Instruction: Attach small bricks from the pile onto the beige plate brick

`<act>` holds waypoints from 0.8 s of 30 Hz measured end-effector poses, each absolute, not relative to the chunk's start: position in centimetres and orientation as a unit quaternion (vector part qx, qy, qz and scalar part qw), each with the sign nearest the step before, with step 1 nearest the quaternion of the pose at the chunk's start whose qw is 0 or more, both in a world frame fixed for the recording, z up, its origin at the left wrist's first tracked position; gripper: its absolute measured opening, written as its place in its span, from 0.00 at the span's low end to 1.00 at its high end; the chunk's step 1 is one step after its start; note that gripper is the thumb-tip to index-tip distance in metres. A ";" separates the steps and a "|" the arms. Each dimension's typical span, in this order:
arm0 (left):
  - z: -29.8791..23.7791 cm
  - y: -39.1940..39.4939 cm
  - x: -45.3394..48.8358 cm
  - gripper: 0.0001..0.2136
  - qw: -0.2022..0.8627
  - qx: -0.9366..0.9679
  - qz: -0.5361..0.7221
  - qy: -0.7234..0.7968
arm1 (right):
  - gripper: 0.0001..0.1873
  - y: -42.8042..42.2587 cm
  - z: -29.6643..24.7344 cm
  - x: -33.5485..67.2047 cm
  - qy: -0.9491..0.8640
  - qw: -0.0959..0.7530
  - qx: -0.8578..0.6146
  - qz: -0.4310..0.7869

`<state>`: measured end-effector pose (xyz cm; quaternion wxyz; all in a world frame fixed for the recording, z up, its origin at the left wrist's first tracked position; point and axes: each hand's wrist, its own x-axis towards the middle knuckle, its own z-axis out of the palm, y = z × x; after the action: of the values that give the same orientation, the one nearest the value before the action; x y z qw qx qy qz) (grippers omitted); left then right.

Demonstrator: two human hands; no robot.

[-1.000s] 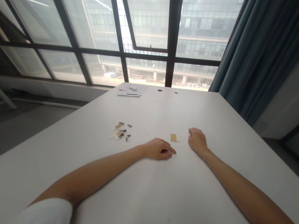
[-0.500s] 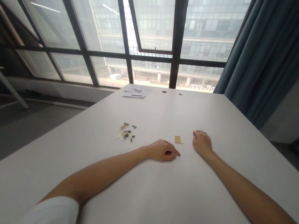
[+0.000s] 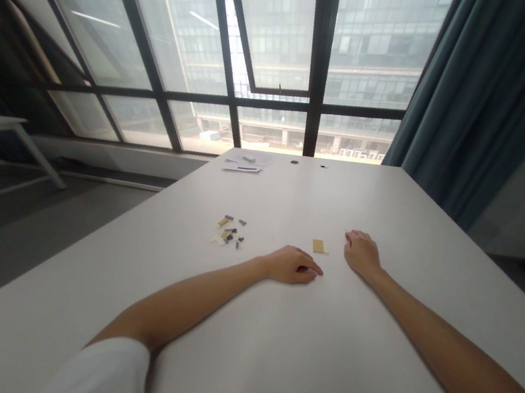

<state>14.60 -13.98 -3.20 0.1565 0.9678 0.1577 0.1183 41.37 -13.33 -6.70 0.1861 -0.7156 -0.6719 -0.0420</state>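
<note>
A small tan-yellow patterned square (image 3: 317, 246) with a pale edge strip on its right lies flat on the white table, between my two hands. My left hand (image 3: 291, 266) rests on the tabletop just below and left of it, index finger stretched out and the others bent, holding nothing. On the square's right, my right hand (image 3: 361, 251) lies on the table with its fingers loosely bent and a slight gap at the thumb. Nothing shows in it, though its palm is hidden. Neither hand touches the square.
Left of my left hand lies a scattered pile of small grey, black, tan and cream pieces (image 3: 229, 235). Papers (image 3: 242, 167) with a dark thin item lie at the table's far left, near a round dark disc (image 3: 294, 162). Windows and a blue curtain (image 3: 465, 110) stand beyond.
The whole view has shifted slightly, so everything appears a little further right. Both hands, the square and the pile keep their places on the table.
</note>
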 end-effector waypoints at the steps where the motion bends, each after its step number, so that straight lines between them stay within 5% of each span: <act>1: -3.2 -14.0 14.6 0.15 0.156 0.967 0.117 0.161 | 0.23 -13.4 -6.7 41.4 -0.673 0.188 -0.714 -0.044; 16: -0.8 -13.4 13.9 0.18 0.185 0.955 0.132 0.193 | 0.23 -12.8 -7.9 42.3 -0.685 0.177 -0.704 -0.065; 24: 6.1 -8.6 7.5 0.18 0.146 0.896 0.060 0.415 | 0.23 -12.8 -7.9 42.5 -0.689 0.176 -0.700 -0.062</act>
<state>7.53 -8.65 6.13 0.1465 0.8959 0.4151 0.0596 42.52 -12.83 -7.91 0.1764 -0.6999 -0.6894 -0.0618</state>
